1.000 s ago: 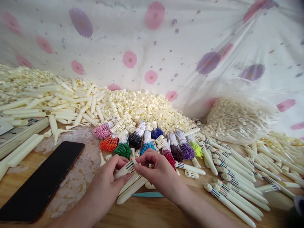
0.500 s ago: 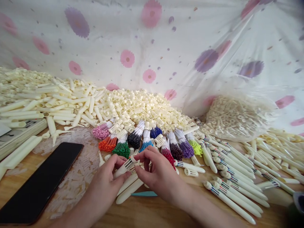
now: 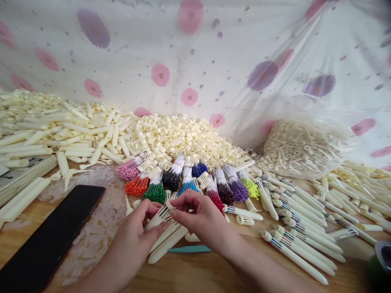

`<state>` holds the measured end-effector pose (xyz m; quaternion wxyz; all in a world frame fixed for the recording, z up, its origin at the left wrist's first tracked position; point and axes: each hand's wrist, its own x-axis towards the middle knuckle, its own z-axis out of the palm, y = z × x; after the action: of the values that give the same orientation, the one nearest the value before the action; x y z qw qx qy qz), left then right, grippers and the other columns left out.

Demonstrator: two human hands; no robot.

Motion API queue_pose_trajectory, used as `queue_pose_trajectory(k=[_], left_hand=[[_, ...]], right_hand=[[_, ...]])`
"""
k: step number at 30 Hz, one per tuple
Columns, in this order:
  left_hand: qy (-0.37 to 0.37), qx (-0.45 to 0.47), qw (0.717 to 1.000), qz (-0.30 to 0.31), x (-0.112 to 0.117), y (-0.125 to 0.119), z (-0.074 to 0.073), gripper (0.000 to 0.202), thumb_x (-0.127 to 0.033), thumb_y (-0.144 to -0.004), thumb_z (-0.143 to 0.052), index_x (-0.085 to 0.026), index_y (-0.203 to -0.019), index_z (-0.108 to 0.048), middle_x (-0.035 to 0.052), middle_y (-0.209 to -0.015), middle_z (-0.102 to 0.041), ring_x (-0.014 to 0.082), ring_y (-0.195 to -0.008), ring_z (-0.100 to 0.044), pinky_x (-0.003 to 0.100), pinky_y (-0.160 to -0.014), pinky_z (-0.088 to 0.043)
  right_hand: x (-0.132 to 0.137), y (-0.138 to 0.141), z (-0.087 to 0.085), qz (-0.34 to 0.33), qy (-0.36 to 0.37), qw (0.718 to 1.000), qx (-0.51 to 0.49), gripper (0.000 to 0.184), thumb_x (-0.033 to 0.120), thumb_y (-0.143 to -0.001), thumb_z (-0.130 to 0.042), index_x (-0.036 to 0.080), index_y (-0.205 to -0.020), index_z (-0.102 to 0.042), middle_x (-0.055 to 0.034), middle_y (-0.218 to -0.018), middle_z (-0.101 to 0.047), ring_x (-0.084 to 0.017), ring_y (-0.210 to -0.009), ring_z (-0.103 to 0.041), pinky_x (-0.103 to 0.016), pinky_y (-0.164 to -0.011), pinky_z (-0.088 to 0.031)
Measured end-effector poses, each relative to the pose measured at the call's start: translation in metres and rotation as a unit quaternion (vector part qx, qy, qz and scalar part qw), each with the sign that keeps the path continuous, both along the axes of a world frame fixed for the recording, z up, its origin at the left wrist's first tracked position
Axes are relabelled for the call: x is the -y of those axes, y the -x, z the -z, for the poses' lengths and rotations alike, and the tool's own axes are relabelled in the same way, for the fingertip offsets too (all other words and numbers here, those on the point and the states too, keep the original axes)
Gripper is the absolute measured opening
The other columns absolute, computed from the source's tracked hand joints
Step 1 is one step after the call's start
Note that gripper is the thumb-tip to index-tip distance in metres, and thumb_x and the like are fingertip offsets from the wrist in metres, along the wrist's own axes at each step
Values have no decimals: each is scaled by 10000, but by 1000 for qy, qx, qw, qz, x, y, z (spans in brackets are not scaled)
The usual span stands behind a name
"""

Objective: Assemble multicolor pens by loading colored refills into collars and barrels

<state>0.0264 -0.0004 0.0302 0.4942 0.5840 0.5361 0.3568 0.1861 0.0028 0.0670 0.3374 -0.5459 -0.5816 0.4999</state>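
Observation:
My left hand (image 3: 137,234) is closed around a cream multicolour pen (image 3: 155,219), its slotted end tilted up to the right. The thumb and fingers of my right hand (image 3: 198,217) pinch at that slotted end; whether they also hold a small part there is hidden. Beneath my hands lie more cream pen barrels (image 3: 166,247) and a flat teal tool (image 3: 189,249). Just beyond stand bundles of thin refills with coloured ends, among them green (image 3: 154,191), light blue (image 3: 187,186), red (image 3: 215,199) and orange (image 3: 136,186).
A black phone (image 3: 53,236) lies at left over scattered clear plastic pieces (image 3: 97,228). Behind are heaps of slotted cream pen parts (image 3: 180,136) and barrels (image 3: 73,130). Rows of multicolour pens (image 3: 301,258) lie right, below a clear bag of white parts (image 3: 305,148).
My right fingertips have closed in on the pen's slotted end, with the fingers drawn closer together. My left hand keeps its hold. The whole view has shifted slightly.

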Motion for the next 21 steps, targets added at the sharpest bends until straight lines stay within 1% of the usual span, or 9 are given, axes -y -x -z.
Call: queue_pose_trajectory(k=[2, 3, 5, 7, 10, 13, 15, 18, 21], left_hand=[[18, 20, 1000, 8, -1, 1, 1, 128, -308, -702, -655, -204, -730, -584, 19, -717, -684, 224, -688, -628, 331, -640, -490], [26, 31, 999, 13, -2, 1, 2, 140, -310, -690, -665, -204, -713, -575, 11, -692, -676, 218, -672, -624, 321, -625, -485], [40, 53, 998, 22, -3, 3, 4, 159, -309, -678, -677, -206, -696, -557, -7, -663, -661, 202, -647, -613, 299, -601, -470], [52, 63, 996, 31, -4, 4, 6, 160, -305, -685, -675, -205, -709, -553, -17, -661, -655, 185, -624, -601, 278, -578, -454], [53, 61, 996, 39, -4, 5, 8, 154, -313, -706, -667, -204, -730, -561, -17, -688, -659, 179, -640, -602, 268, -586, -450], [52, 59, 996, 43, -3, 6, 9, 156, -309, -703, -675, -204, -739, -566, -11, -703, -657, 191, -668, -611, 276, -608, -463], [53, 58, 996, 42, -3, 5, 9, 151, -297, -693, -679, -205, -739, -568, -10, -699, -651, 195, -667, -608, 283, -610, -467], [42, 51, 997, 37, -4, 4, 8, 140, -295, -686, -674, -206, -733, -577, -2, -717, -659, 207, -694, -608, 304, -644, -474], [31, 41, 998, 28, -4, 2, 3, 132, -306, -696, -659, -205, -741, -586, 6, -724, -668, 217, -697, -616, 315, -645, -478]], right_hand=[[-1, 1, 0, 7, 36, 999, -19, 22, 176, -746, -622, 158, -759, -617, 23, -683, -515, -87, -576, -450, -213, -527, -378], [-1, 1, 1, 10, 36, 999, -19, 27, 180, -744, -624, 159, -759, -614, 25, -674, -510, -86, -569, -446, -210, -518, -375], [0, 1, 3, 9, 4, 1000, -5, 33, 181, -737, -631, 160, -761, -620, 18, -695, -508, -90, -595, -459, -208, -526, -381], [0, -1, 3, -3, -48, 999, 16, 41, 192, -742, -631, 160, -767, -634, 4, -743, -507, -95, -631, -475, -211, -545, -387], [-1, -7, -1, -50, -102, 992, 56, 100, 249, -803, -596, 166, -766, -639, -3, -770, -503, -104, -668, -485, -230, -592, -395], [-3, -12, -8, -99, -124, 983, 91, 287, 294, -878, -515, 170, -621, -550, 10, -696, -465, -117, -693, -479, -248, -641, -393], [-3, -13, -11, -110, -124, 982, 97, 325, 286, -891, -493, 175, -585, -497, 16, -672, -445, -119, -695, -474, -250, -652, -392], [-2, -10, -8, -91, -106, 987, 84, 202, 250, -851, -542, 173, -666, -557, 4, -731, -487, -119, -712, -489, -245, -655, -400], [0, -5, -1, -47, -81, 995, 39, 92, 241, -799, -592, 168, -745, -603, -1, -772, -493, -105, -672, -484, -225, -590, -398]])
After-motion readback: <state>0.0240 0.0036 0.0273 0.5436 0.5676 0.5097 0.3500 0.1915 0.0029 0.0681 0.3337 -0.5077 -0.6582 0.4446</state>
